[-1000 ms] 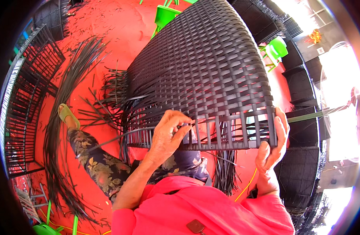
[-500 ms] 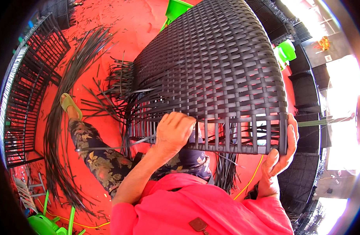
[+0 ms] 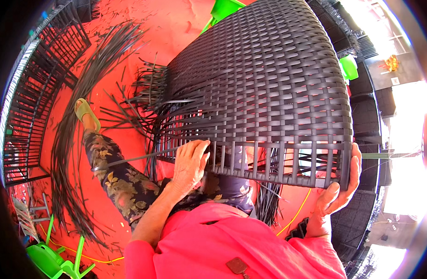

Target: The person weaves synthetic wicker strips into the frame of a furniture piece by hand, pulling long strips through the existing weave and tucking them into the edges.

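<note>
A large dark rattan panel (image 3: 264, 79) leans in front of me, densely woven at the top and more open towards its lower edge. My right hand (image 3: 332, 200) grips its lower right corner, with the thumb below and the fingers along the side. My left hand (image 3: 189, 162) is closed at the lower left of the weave, its fingers pinching a flat dark strip (image 3: 139, 158) that trails out to the left over my leg. Just beyond that hand, loose strip ends (image 3: 176, 111) fan out from the panel's left side. The fingertips partly hide where the strip meets the weave.
A long bundle of dark strips (image 3: 78, 125) lies on the red floor covering (image 3: 176, 23). Slatted black frames (image 3: 30, 121) stand at the left, dark woven pieces (image 3: 362, 139) at the right. Green plastic stools (image 3: 46, 260) and a yellow cord (image 3: 295, 218) are around me.
My left hand has moved left and slightly down along the panel's lower part. The trailing strip now slants more. In the picture, the panel and my right hand sit slightly farther right.
</note>
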The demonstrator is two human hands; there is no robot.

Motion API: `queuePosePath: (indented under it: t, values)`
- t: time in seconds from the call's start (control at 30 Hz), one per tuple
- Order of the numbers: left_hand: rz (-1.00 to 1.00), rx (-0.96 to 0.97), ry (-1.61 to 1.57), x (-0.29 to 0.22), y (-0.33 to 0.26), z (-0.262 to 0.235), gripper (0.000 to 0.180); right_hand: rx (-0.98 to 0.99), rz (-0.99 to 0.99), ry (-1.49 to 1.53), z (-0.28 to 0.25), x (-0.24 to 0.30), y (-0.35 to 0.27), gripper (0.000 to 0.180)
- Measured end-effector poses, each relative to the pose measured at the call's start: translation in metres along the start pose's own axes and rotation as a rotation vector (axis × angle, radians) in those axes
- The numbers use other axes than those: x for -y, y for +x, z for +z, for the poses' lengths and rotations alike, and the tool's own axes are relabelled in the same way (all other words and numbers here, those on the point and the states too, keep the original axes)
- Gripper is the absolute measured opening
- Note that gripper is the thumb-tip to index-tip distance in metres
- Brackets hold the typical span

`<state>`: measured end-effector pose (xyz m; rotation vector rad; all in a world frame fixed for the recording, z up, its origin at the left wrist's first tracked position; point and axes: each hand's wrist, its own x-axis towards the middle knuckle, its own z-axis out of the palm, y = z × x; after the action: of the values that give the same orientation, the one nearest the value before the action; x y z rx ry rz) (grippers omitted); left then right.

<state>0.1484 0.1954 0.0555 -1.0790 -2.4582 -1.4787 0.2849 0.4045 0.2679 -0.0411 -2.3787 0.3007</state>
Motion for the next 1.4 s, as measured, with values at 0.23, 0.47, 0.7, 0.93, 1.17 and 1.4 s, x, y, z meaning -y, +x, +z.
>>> queuePosePath:
  t: [0.23,0.47,0.7,0.93,1.17,1.4]
  values:
    - [0.130,0.056,0.296,0.032,0.003,-0.006,0.037,0.001,0.023,-0.003,0.004,0.011,0.004,0.062]
    - [0.230,0.146,0.591,0.052,-0.004,-0.020,0.029,0.009,0.011,-0.018,0.004,0.018,0.005,0.062]
    - [0.196,0.124,0.917,0.085,0.025,-0.011,0.034,0.077,-0.081,-0.120,-0.001,0.023,0.013,0.060]
    - [0.072,0.140,0.919,0.104,0.027,0.033,0.038,0.103,-0.166,-0.174,-0.001,0.036,0.025,0.054]
    - [-0.102,0.259,0.843,0.041,0.037,-0.039,0.036,0.039,-0.194,-0.161,0.005,0.034,0.028,0.045]
    - [0.140,-0.097,-0.465,-0.106,0.094,-0.062,0.047,0.050,-0.200,-0.091,0.003,0.036,0.030,0.054]
